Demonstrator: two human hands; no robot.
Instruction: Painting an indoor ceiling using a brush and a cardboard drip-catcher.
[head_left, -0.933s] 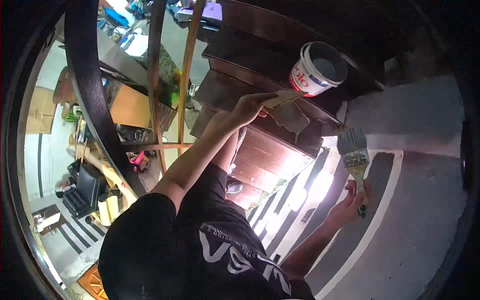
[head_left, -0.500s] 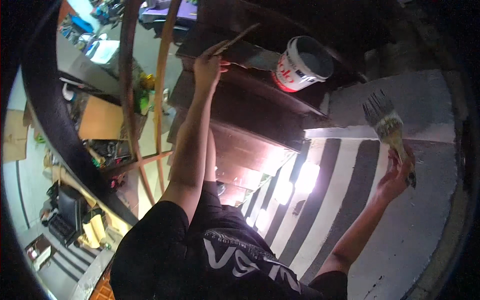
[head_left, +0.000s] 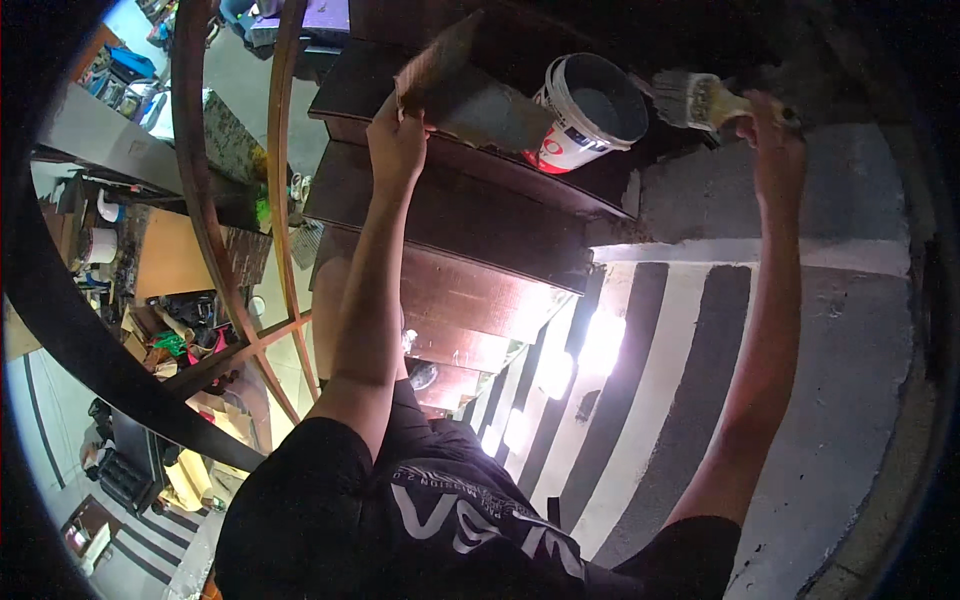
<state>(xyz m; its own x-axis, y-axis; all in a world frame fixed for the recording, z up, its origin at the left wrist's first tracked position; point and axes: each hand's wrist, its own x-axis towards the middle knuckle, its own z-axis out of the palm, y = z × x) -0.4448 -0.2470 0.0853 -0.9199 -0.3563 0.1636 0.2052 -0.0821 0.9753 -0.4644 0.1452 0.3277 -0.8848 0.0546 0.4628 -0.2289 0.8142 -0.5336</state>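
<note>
My left hand is closed on the lower edge of a thin, flat brown piece, held tilted above the dark stair step; its material is hard to make out. My right hand grips the pale handle of a wide paintbrush. Grey-coated bristles point left, close to the rim of a white and red bucket. Grey paint shows inside the bucket, which stands on the step between my hands. Left of it, a grey patch or sheet lies on the step.
Dark wooden steps run down toward me. On the right is a grey-painted wall, beside grey and white stripes. A curved wooden railing stands on the left, with a cluttered room beyond it.
My right hand has raised the paintbrush and turned it from upright to sideways, bringing the bristles near the bucket. The flat piece in my left hand has turned, showing more of its face.
</note>
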